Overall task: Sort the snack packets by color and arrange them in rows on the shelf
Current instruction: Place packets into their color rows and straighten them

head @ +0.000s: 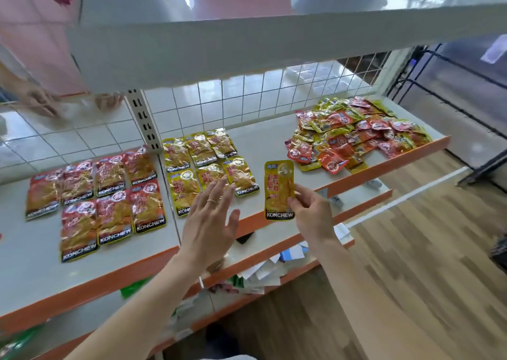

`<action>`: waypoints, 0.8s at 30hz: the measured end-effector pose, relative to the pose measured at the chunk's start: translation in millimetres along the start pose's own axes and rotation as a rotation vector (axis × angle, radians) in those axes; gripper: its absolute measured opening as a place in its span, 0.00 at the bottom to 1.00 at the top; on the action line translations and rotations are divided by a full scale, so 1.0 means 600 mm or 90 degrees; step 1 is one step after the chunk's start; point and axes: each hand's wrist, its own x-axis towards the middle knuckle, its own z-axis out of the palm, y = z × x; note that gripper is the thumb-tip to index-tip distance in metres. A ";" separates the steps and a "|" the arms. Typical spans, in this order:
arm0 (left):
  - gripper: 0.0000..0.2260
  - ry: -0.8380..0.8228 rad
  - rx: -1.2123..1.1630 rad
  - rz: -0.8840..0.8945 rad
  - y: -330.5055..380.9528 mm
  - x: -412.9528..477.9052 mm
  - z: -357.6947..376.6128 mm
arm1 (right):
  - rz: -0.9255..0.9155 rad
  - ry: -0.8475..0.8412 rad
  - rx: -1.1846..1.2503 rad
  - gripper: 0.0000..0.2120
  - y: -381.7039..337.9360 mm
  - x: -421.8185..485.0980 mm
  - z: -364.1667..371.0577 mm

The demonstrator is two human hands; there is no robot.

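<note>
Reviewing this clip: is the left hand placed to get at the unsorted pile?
Probably not directly. The left hand is open over the yellow rows, and the right hand, holding a yellow packet, lies between it and the unsorted pile.

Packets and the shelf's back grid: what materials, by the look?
Yellow packet in the right hand: probably glossy, foil-like plastic film, going by the shiny, crinkled surface. Back grid: thin white wire mesh with open squares, likely coated metal.
</note>
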 end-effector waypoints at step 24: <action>0.27 -0.018 0.171 -0.155 0.001 0.061 0.063 | -0.367 -0.157 -0.436 0.18 0.018 0.211 0.062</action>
